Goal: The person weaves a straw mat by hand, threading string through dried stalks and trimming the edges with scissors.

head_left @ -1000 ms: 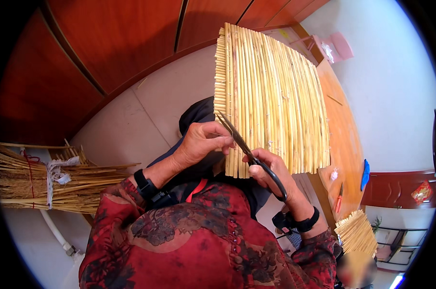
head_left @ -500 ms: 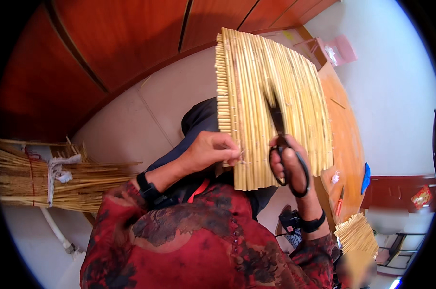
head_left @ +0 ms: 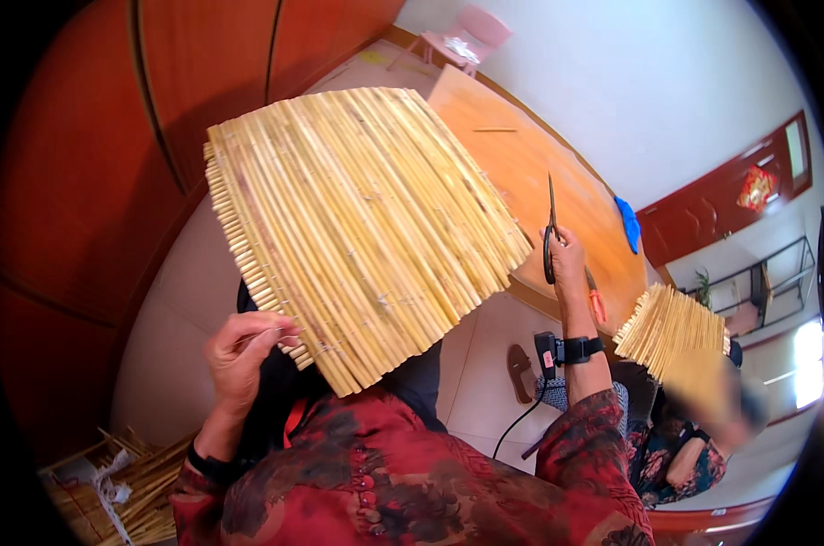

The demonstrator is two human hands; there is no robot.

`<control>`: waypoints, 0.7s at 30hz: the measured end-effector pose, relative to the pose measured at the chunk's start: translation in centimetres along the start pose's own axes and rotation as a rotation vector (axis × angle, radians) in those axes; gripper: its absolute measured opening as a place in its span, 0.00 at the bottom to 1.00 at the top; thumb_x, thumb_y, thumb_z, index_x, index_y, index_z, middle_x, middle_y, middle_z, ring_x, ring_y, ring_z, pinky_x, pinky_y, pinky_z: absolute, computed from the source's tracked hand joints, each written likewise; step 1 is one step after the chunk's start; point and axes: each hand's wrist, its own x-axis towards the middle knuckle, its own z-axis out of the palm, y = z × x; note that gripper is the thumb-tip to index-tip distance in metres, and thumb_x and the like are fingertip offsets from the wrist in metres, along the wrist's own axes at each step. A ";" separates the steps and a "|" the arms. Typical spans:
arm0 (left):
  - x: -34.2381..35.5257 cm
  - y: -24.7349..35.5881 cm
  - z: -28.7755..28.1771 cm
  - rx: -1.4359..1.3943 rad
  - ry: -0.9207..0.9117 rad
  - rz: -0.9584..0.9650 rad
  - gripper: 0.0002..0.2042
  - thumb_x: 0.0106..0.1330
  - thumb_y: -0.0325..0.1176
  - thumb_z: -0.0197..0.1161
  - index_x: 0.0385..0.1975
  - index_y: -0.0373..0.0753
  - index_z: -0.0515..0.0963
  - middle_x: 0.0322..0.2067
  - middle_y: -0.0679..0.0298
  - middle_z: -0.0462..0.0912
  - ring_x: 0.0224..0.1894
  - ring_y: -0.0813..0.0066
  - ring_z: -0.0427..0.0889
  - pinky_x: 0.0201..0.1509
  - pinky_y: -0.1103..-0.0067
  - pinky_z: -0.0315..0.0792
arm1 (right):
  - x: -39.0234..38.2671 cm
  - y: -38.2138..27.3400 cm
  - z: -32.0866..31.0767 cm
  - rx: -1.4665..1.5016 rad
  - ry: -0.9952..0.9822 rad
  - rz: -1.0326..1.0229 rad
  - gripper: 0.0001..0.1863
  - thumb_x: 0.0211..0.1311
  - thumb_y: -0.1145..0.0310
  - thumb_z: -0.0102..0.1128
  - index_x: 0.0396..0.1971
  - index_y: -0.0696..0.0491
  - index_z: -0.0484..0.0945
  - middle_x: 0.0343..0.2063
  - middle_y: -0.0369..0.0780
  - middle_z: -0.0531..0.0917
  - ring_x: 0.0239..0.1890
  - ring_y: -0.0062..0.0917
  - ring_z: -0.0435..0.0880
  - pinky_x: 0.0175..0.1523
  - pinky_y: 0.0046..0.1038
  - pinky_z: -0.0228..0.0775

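A mat of pale yellow sticks (head_left: 366, 218), stitched with thin thread, rests on my lap in the middle of the view. At its lower left edge my left hand (head_left: 248, 355) is closed in a pinch on a fine pale thread (head_left: 290, 332). Out to the right of the mat, over the wooden table, my right hand (head_left: 568, 264) grips dark scissors (head_left: 548, 255), blades pointing away from me.
The wooden table (head_left: 557, 191) holds a loose stick, a blue cloth (head_left: 627, 223) and an orange-handled tool (head_left: 596, 306). A co-worker (head_left: 680, 469) with another stick mat (head_left: 667, 318) sits at right. A bundle of sticks (head_left: 139, 482) lies lower left, a pink chair (head_left: 480, 27) stands at back.
My view has turned toward the right. My right hand has carried the scissors away from the thread, rightward past the mat's edge. My left hand still pinches at the mat's left edge.
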 end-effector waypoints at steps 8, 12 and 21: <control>2.8 3.0 0.0 0.091 0.198 0.159 0.03 0.61 0.25 0.51 0.28 0.33 0.70 0.31 0.53 0.77 0.29 0.69 0.77 0.31 0.75 0.74 | 5.5 12.2 -7.9 -0.600 0.185 0.130 0.20 0.43 0.58 0.59 0.31 0.59 0.77 0.25 0.49 0.79 0.29 0.38 0.78 0.36 0.34 0.67; 2.9 3.9 -1.0 0.165 0.269 0.015 0.04 0.60 0.25 0.52 0.28 0.31 0.72 0.30 0.55 0.77 0.28 0.71 0.77 0.33 0.76 0.73 | 5.2 16.7 -8.7 -0.865 0.058 -0.032 0.18 0.45 0.60 0.55 0.32 0.59 0.76 0.29 0.52 0.77 0.34 0.43 0.76 0.39 0.36 0.66; 3.6 3.0 0.5 0.003 0.187 -0.108 0.04 0.61 0.24 0.53 0.32 0.31 0.74 0.29 0.60 0.79 0.30 0.76 0.78 0.33 0.82 0.74 | 5.5 17.7 -10.8 -0.853 0.036 0.036 0.14 0.49 0.65 0.53 0.32 0.60 0.76 0.29 0.50 0.79 0.33 0.43 0.78 0.39 0.34 0.68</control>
